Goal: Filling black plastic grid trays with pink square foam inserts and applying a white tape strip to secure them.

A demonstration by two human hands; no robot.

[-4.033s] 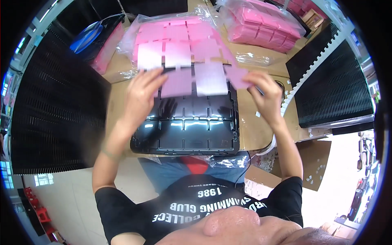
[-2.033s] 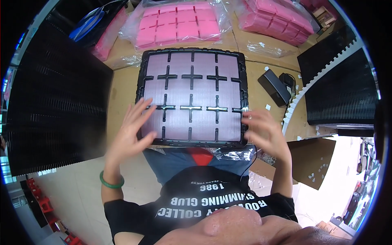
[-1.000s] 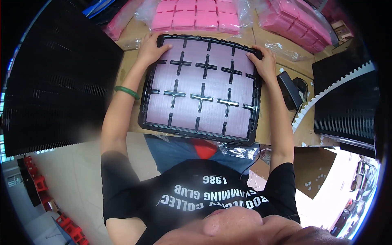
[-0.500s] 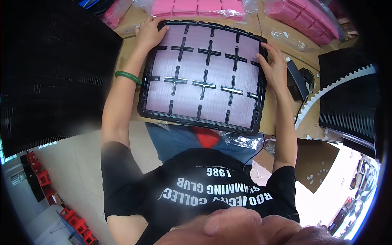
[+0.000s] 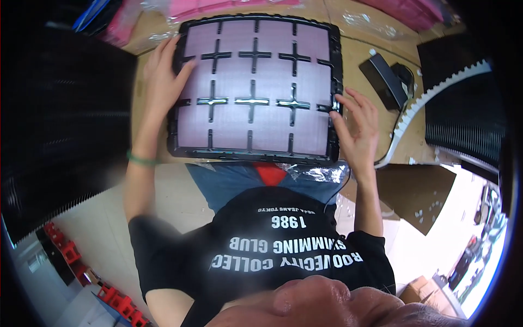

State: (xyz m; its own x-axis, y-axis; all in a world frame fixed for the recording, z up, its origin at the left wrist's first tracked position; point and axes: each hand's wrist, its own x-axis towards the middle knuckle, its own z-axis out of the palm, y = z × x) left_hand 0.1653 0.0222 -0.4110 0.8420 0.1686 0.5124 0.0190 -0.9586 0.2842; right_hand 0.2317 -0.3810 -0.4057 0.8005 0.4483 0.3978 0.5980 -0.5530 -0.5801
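A black plastic tray [image 5: 255, 55] lies on the brown cardboard-covered table in front of me. Cross-shaped black ridges stand out against its pale pinkish-lilac sheet-like surface [image 5: 234, 125]. Along the tray's left edge rests my left hand [image 5: 163, 79], fingers stretched out and thumb apart over the rim. My right hand [image 5: 358, 128] is at the right edge, its fingers spread and their tips touching or very close to the rim. Neither hand is wrapped around the tray. A green bangle [image 5: 143, 159] circles my left wrist.
Pink material in clear plastic [image 5: 201, 7] lies beyond the tray. To the right are a dark box-shaped device [image 5: 383, 80] with a cable and a white toothed strip [image 5: 430, 115]. Dark ribbed stacks stand at the left [image 5: 65, 114] and right [image 5: 463, 133].
Both hands have slid nearer to me along the tray's sides from its far corners, and their fingers have loosened. The whole view has shifted slightly; the tray keeps its place beside the device.
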